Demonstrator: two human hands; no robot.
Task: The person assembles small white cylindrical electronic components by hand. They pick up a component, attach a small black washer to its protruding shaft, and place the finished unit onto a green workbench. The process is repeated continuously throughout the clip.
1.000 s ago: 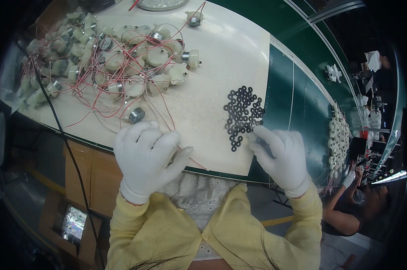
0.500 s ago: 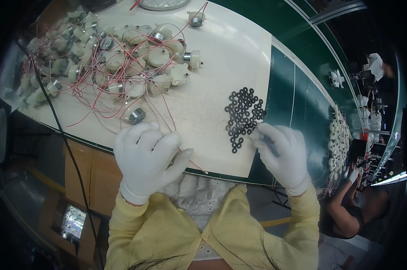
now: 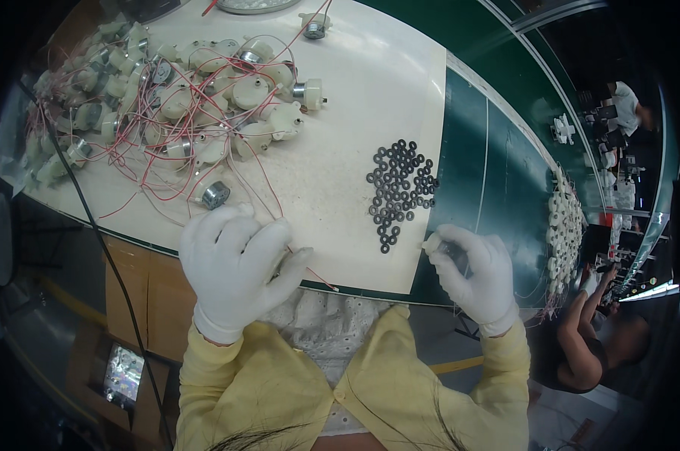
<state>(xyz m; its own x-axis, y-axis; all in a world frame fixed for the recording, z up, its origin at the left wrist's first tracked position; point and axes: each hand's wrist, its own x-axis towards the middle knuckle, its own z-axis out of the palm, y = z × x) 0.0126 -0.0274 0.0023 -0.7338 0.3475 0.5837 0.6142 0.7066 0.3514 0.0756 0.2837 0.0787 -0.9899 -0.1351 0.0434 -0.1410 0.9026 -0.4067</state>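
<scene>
My left hand [image 3: 233,263], in a white glove, is curled palm down at the table's near edge, with thumb and forefinger close together. A thin red wire [image 3: 322,281] emerges from beneath its fingers; whatever lies under the palm is hidden. Just beyond its fingertips lies a small motor [image 3: 216,195] with a silvery metal can. My right hand [image 3: 475,276], gloved too, is closed in a pinch, thumb against forefinger, over the green table surface. What it pinches is too small to make out. The pile of small black rings [image 3: 400,188] lies beyond and left of it.
A heap of cream plastic motor units [image 3: 182,101] with tangled red wires fills the table's far left. One more unit [image 3: 314,26] stands near a round metal tray [image 3: 257,6]. Further units [image 3: 564,233] line the right side. Another person [image 3: 596,346] is at the right.
My right hand has drawn back from the edge of the ring pile toward me, still pinched. My left hand keeps its curled pose by the motor. The whole view has shifted slightly.
</scene>
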